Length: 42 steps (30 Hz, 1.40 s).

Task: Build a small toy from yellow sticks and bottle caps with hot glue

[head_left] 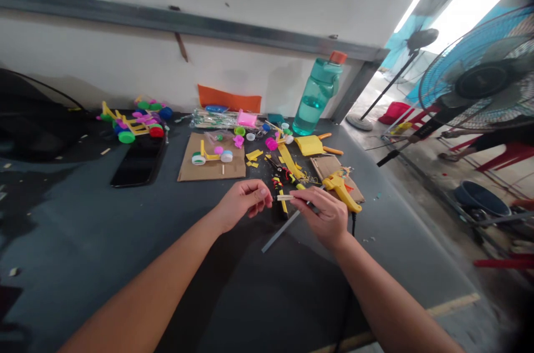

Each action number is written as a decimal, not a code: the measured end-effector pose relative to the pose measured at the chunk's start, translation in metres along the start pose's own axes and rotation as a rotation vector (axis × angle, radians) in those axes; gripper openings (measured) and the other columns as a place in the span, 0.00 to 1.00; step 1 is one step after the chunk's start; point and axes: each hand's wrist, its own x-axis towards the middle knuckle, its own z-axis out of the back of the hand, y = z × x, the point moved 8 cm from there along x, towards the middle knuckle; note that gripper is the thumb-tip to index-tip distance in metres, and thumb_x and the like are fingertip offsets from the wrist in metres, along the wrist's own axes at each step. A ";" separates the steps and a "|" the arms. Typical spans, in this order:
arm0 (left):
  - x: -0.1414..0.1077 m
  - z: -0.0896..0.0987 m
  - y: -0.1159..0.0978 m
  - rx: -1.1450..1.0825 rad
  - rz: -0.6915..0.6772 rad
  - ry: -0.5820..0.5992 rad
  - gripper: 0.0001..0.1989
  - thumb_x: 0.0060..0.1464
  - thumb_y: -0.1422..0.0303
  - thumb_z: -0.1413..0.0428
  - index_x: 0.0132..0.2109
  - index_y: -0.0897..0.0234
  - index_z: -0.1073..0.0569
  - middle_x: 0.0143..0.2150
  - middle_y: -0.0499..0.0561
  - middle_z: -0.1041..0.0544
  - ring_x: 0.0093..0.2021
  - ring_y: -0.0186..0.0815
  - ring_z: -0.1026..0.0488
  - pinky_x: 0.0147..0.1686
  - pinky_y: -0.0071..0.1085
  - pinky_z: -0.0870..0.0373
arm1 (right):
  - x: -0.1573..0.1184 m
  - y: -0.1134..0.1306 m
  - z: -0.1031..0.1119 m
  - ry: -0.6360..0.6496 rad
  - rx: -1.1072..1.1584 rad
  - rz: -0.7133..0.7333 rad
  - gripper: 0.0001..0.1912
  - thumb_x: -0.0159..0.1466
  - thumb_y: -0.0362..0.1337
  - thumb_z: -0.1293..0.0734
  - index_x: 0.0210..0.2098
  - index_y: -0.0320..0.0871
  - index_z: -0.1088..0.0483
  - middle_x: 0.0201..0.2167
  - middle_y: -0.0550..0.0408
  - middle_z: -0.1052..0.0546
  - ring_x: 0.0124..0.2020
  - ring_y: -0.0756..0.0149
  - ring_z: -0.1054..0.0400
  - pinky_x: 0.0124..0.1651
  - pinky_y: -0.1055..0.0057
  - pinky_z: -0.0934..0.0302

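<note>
My right hand pinches short pale wooden sticks between thumb and fingers, their ends pointing left. Just left of them is my left hand, its fingers curled in and the thumb close to the index finger; whatever it may hold is hidden. Beneath and behind the hands lie black-and-yellow-handled pliers. A yellow glue gun rests by my right hand, and a translucent glue stick extends from under that hand. On a cardboard piece stands a small yellow-framed toy car with bottle-cap wheels.
Yellow scraps, scissors with orange handles and a teal water bottle lie or stand behind. A dark phone sits at left beside colourful cap-wheeled toys. A large fan stands beyond the table's right edge.
</note>
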 end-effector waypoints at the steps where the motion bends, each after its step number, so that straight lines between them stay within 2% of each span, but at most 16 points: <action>1: 0.000 -0.001 0.000 -0.002 0.004 0.006 0.14 0.53 0.59 0.45 0.30 0.68 0.30 0.26 0.48 0.28 0.22 0.25 0.37 0.16 0.20 0.44 | 0.000 0.001 0.000 0.001 -0.002 0.008 0.07 0.59 0.30 0.34 0.37 0.44 0.26 0.27 0.55 0.22 0.28 0.69 0.29 0.34 0.73 0.33; 4: 0.000 -0.004 0.003 -0.009 0.029 0.016 0.14 0.51 0.59 0.44 0.32 0.67 0.29 0.26 0.48 0.28 0.22 0.25 0.37 0.16 0.20 0.44 | 0.000 0.002 -0.002 0.015 -0.013 0.017 0.07 0.60 0.31 0.34 0.37 0.45 0.26 0.27 0.55 0.22 0.28 0.69 0.29 0.34 0.73 0.33; 15: -0.001 -0.005 0.005 0.026 0.077 0.016 0.12 0.48 0.61 0.41 0.31 0.67 0.28 0.24 0.47 0.28 0.20 0.24 0.39 0.16 0.20 0.45 | 0.000 0.006 -0.005 0.034 -0.013 0.063 0.08 0.60 0.31 0.35 0.38 0.45 0.25 0.28 0.55 0.22 0.28 0.68 0.28 0.34 0.72 0.32; 36: 0.000 -0.008 0.007 -0.007 0.069 0.035 0.12 0.45 0.61 0.39 0.28 0.68 0.28 0.23 0.47 0.28 0.19 0.24 0.38 0.17 0.21 0.44 | -0.001 0.008 -0.005 0.030 -0.027 0.088 0.07 0.61 0.31 0.35 0.36 0.45 0.26 0.27 0.54 0.22 0.28 0.68 0.29 0.34 0.71 0.33; 39: 0.001 -0.006 0.006 0.024 0.039 -0.002 0.13 0.46 0.60 0.40 0.29 0.68 0.28 0.23 0.47 0.29 0.19 0.25 0.38 0.17 0.22 0.43 | -0.002 0.007 -0.003 -0.003 -0.058 0.087 0.06 0.60 0.31 0.35 0.36 0.44 0.26 0.28 0.54 0.22 0.28 0.67 0.28 0.34 0.71 0.33; 42: 0.002 0.000 0.001 0.123 -0.022 -0.091 0.13 0.46 0.60 0.40 0.33 0.66 0.26 0.26 0.47 0.28 0.21 0.26 0.37 0.18 0.22 0.41 | -0.003 0.002 0.000 -0.035 -0.105 0.062 0.06 0.60 0.30 0.34 0.36 0.45 0.27 0.28 0.55 0.22 0.29 0.67 0.29 0.35 0.71 0.34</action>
